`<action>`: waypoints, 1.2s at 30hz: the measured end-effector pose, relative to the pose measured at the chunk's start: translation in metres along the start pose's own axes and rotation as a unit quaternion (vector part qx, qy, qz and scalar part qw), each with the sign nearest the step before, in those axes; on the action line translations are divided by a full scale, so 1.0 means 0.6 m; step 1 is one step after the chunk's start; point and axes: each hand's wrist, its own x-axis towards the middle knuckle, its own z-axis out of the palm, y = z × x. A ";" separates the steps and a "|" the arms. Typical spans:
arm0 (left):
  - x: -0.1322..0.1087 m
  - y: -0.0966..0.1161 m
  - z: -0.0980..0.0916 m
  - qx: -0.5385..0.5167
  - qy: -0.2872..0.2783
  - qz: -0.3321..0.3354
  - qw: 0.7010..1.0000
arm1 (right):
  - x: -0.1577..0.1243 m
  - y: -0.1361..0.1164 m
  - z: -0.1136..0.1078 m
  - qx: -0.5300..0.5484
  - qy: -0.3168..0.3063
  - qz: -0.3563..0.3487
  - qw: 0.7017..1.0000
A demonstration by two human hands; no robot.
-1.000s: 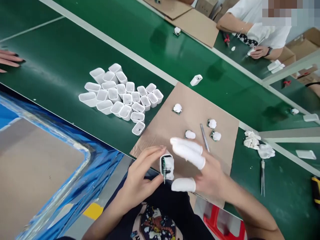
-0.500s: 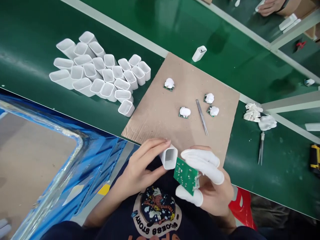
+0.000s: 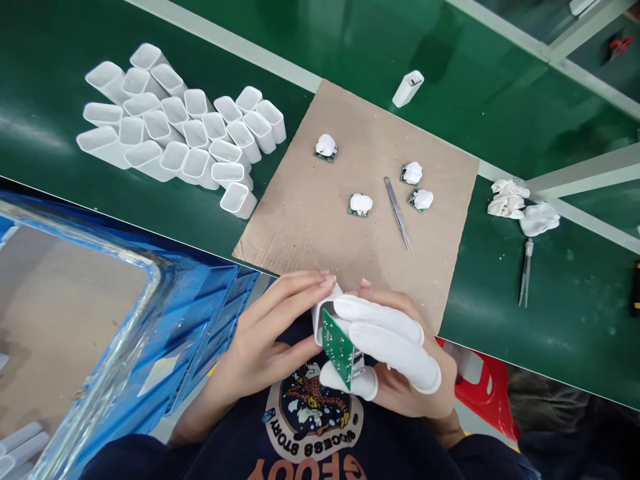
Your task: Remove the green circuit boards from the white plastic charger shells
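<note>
My left hand [image 3: 280,333] is closed around a white plastic housing [image 3: 320,319], its open end turned toward the right. In my right hand [image 3: 400,347], with white finger cots on the thumb and two fingers, a green circuit board [image 3: 338,348] is pinched. The board's near edge is at the mouth of the housing; how far it is inside, if at all, I cannot tell. Above the hands, on a cardboard sheet [image 3: 310,220], lie metal tweezers [image 3: 397,212] and several small boards topped with white lumps, one of them a white-topped board [image 3: 361,205].
Many white housings [image 3: 193,133] stand grouped on the green table [image 3: 40,80] at left. Another white housing [image 3: 408,89] lies beyond the cardboard. White crumpled pieces [image 3: 507,198] and a second pair of tweezers [image 3: 526,273] are at right. A blue crate [image 3: 185,340] stands lower left, a red stool [image 3: 483,387] lower right.
My right hand has brought the circuit board leftward to the mouth of the housing and turned it more edge-on. The left hand still holds the housing. The view has shifted slightly.
</note>
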 end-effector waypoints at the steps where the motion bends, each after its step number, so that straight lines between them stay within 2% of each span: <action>1: 0.000 0.001 0.000 0.003 -0.001 0.001 1.000 | -0.002 0.000 0.000 -0.002 0.003 0.002 1.000; 10: 0.002 0.001 0.005 -0.002 -0.013 0.014 1.000 | -0.009 -0.001 0.000 -0.014 0.016 0.013 1.000; 28: -0.003 -0.007 0.005 -0.013 -0.020 -0.049 0.999 | -0.004 0.002 0.022 -0.058 0.065 0.029 0.996; 36: -0.007 -0.013 0.003 0.002 -0.017 -0.052 0.999 | 0.002 0.008 0.033 -0.059 0.081 0.030 0.995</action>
